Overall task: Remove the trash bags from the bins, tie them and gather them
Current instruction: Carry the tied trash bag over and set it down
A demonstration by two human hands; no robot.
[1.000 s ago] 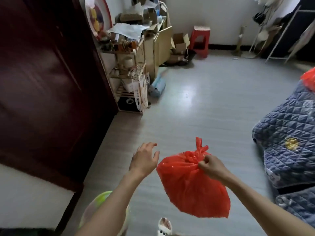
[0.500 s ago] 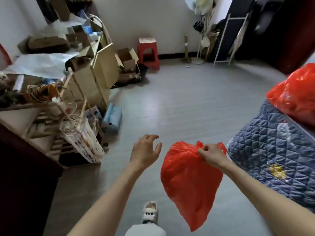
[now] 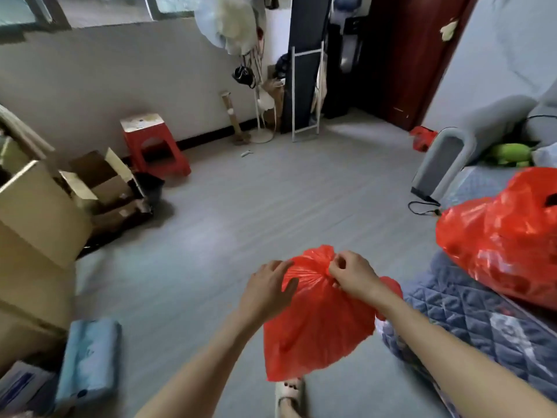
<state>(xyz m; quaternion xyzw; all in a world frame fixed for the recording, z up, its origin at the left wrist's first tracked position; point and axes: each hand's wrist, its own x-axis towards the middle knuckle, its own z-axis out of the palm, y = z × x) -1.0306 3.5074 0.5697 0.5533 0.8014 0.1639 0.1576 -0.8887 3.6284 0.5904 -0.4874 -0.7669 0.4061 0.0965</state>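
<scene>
Above the grey floor [image 3: 241,236], a red trash bag [image 3: 316,330] hangs in mid-air beside the quilted bed [image 3: 470,315]. Right hand [image 3: 354,277] fingers pinch its gathered neck; left hand [image 3: 266,292] fingers lie loosely curled against its side. A second red bag [image 3: 506,239] rests on the bed.

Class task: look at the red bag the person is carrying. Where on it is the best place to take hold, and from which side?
Grip the small red bag at its gathered neck, coming from above. The plastic bunches narrow there while the full body hangs wide below, so fingers probably close right around it. The right hand already pinches that neck; the left hand rests against the bag's upper side.
</scene>
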